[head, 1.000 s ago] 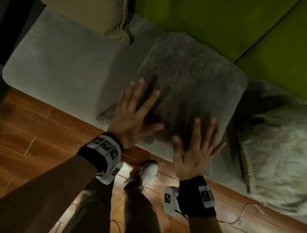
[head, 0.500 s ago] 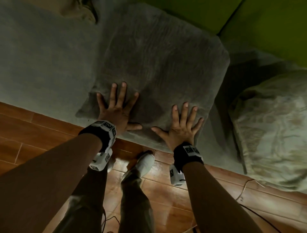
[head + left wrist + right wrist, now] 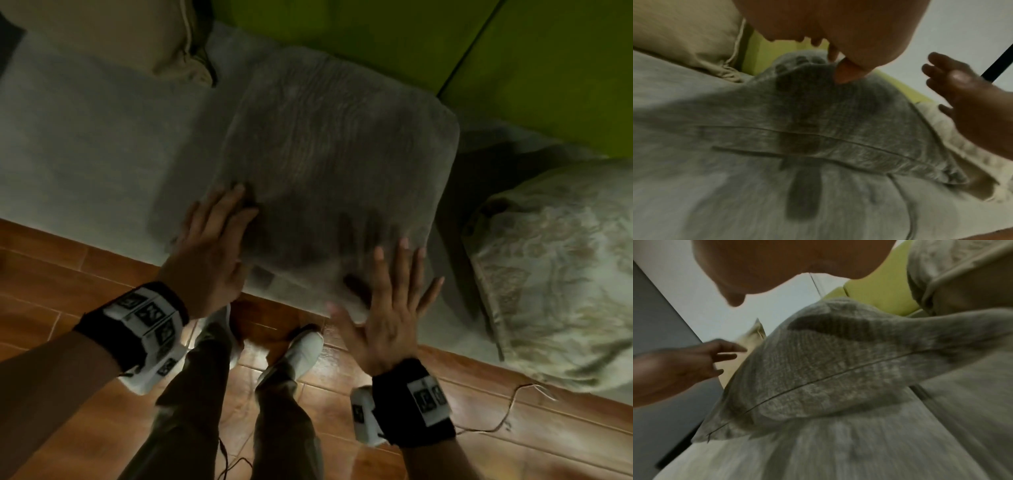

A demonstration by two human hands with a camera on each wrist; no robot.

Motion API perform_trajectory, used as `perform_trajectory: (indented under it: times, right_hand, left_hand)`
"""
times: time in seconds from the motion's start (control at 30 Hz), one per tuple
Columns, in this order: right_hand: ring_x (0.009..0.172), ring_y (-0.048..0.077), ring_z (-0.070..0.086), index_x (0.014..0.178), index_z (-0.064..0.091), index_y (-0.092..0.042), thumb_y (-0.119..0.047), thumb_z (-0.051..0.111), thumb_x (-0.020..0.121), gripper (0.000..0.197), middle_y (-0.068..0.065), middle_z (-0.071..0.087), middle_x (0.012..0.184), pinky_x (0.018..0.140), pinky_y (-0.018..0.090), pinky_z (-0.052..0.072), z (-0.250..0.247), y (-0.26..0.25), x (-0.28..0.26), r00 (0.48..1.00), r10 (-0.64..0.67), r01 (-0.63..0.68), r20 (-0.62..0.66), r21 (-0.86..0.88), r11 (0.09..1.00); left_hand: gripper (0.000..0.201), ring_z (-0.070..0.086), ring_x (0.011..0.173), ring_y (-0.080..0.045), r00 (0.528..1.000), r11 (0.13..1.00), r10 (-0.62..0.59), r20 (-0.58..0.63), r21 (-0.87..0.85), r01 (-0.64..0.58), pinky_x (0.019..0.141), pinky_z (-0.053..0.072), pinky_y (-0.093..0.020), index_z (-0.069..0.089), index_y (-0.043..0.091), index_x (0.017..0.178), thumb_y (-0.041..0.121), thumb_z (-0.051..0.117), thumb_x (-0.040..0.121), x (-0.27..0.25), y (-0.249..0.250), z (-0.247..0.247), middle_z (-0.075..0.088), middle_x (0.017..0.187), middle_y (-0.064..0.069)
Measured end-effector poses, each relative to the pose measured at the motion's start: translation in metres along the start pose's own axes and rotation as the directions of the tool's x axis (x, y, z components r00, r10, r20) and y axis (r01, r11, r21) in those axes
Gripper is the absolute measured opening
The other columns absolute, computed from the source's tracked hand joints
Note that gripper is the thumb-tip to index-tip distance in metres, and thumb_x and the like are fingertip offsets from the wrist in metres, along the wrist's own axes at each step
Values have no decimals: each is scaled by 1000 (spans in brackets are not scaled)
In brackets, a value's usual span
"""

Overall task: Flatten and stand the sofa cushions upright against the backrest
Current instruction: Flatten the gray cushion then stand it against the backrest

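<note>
Starting at the far left, I've got a beige cushion (image 3: 113, 31) up in the corner, propped toward the green backrest (image 3: 342, 31), its corded edge hanging down onto the grey seat cover (image 3: 85, 144). Below that, the seat's front edge meets the brown wooden floor (image 3: 51, 274).

Moving in: my left hand (image 3: 209, 253) is flat-fingered, nothing gripped, fingers held together and stretched out over the near left corner of the grey cushion (image 3: 325, 154). From the left wrist view the fingertips (image 3: 840, 76) sit right at the fabric, but I can't tell whether they press into it or just clear it; there's motion blur.

The grey cushion itself lies flat on the seat, in the middle, its far edge up by the backrest and its near edge just about at the seat's front. It is not standing. The right wrist view shows its seam (image 3: 818, 381) running along the plump side, with dark shadow marks of fingers on the top face.

Between my arms, down on the floor, I see my trouser legs and a white shoe (image 3: 301, 349).

Next, my right hand (image 3: 394, 308): fingers spread wide, straight, holding nothing, hovering over the cushion's near right corner and the seat edge. It looks lifted off the fabric.

Far right, a pale patterned cushion (image 3: 555, 267) lies slumped on the seat, apart from the grey one, and a thin cable (image 3: 510, 407) trails over the floor below it.
</note>
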State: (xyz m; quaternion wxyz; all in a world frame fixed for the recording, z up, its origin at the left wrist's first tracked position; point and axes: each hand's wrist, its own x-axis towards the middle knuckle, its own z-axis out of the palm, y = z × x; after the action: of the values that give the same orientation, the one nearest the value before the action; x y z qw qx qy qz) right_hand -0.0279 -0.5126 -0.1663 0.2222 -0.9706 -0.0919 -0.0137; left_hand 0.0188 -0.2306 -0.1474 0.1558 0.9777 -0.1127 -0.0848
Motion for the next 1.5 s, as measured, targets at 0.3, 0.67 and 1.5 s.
perform_trajectory:
  times: [0.3, 0.67, 1.5]
  right_hand:
    - [156, 28, -14, 157, -7, -50, -77, 33, 93, 79, -12, -18, 168, 117, 73, 1, 54, 21, 65, 968, 152, -125, 199, -142, 982]
    - [151, 25, -31, 148, -31, -50, -99, 26, 71, 108, -16, -41, 159, 114, 75, -10, 70, 56, 26, 887, 290, -232, 360, -197, 953]
    - [73, 11, 75, 98, 67, -37, -29, 72, 94, 10, -3, 78, 84, 80, 46, 62, -16, 110, -33, 652, 572, -756, 498, 363, 545]
  left_hand:
    - [86, -11, 153, -36, 987, 979, -24, 162, 202, -10, 112, 7, -75, -10, 49, 154, 88, 20, 83, 70, 29, 48, -20, 167, 0]
    - [92, -51, 133, -25, 923, 971, -131, 362, 236, 45, 114, -14, -68, -44, 53, 134, 93, 14, 74, 61, 16, 71, -54, 147, 8]
    - [34, 59, 86, -33, 665, 619, -699, 263, -243, 747, 76, 43, -39, 57, 19, 128, 38, 52, 100, 13, -63, 4, 67, 107, -20]
